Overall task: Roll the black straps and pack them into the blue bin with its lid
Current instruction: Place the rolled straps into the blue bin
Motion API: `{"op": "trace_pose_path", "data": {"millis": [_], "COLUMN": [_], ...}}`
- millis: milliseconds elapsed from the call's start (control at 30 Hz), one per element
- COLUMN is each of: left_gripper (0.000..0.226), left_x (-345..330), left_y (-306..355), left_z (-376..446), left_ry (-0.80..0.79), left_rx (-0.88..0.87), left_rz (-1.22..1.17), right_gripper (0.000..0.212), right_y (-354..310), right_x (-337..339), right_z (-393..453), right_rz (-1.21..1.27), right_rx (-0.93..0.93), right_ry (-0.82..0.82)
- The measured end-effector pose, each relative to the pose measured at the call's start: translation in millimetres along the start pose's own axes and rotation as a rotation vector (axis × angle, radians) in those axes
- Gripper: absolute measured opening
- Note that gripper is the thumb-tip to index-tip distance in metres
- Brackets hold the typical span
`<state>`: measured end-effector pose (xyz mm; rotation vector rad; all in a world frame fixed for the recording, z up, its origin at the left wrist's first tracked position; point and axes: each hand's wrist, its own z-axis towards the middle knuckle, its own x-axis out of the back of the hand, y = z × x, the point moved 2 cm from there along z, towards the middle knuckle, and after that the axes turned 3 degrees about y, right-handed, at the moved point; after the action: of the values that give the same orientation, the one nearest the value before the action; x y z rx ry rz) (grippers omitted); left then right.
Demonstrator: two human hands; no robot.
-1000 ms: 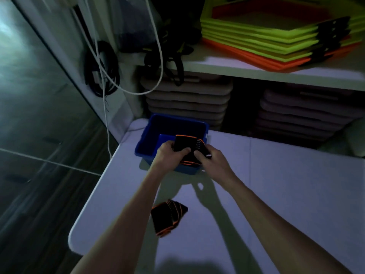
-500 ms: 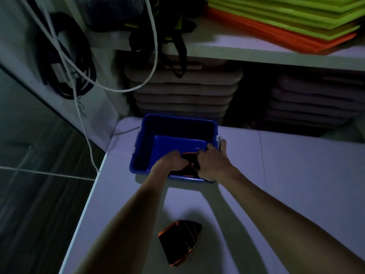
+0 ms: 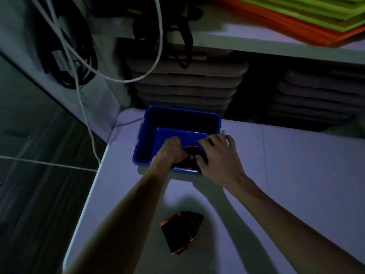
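Note:
A blue bin (image 3: 146, 147) stands at the far left corner of the white table (image 3: 296, 175), with a blue lid (image 3: 181, 133) lying inside it. My left hand (image 3: 170, 152) and my right hand (image 3: 217, 155) reach over the bin's near rim. Both grip a rolled black strap with orange edging (image 3: 192, 155) low inside the bin. A second rolled black strap with orange trim (image 3: 182, 231) lies on the table near me, between my forearms.
A shelf (image 3: 256, 44) overhangs the table's far side, carrying green and orange boards (image 3: 316, 18). Stacked grey pads (image 3: 187, 86) sit beneath it. White cable (image 3: 85, 107) and coiled black cables (image 3: 67, 56) hang at the left. The table's left edge drops to dark floor.
Both hands have carried the rolled strap from above the bin's near rim down into the bin. The view has tilted downward, closer to the table.

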<state>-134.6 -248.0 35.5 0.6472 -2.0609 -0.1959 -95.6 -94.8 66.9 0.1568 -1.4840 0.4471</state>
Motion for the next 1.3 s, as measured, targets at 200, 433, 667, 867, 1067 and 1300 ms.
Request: {"op": "trace_pose_path", "data": {"millis": [200, 433, 667, 867, 1067, 1300], "left_gripper": [0.016, 0.038, 0.027, 0.03, 0.034, 0.045], "left_x": [9.0, -120.0, -109.5, 2.4, 62.8, 38.7], "left_y": [-36.3, -135.5, -111.8, -74.3, -45.0, -32.0], "left_z": [-87.9, -159.0, -172.8, -139.7, -38.9, 15.2], "left_ry": [0.71, 0.188, 0.232, 0.439, 0.344, 0.061], "left_rx": [-0.135, 0.359, 0.229, 0.011, 0.04, 0.118], "left_rz": [-0.424, -0.415, -0.611, -0.617, -0.379, -0.088], "right_gripper": [0.019, 0.052, 0.011, 0.024, 0.035, 0.042], "right_y": [-23.4, -46.8, -64.7, -63.0, -47.0, -25.3], "right_x": [-19.7, -82.6, -57.9, 22.7, -1.7, -68.0], "right_z": [-96.4, -139.3, -122.9, -49.7, 44.0, 71.8], "right_rz": [0.388, 0.499, 0.666, 0.97, 1.257, 0.508], "right_rx": [0.018, -0.32, -0.309, -0.269, -0.486, -0.276], "right_ry": [-0.049, -0.631, -0.493, -0.133, -0.283, -0.524]}}
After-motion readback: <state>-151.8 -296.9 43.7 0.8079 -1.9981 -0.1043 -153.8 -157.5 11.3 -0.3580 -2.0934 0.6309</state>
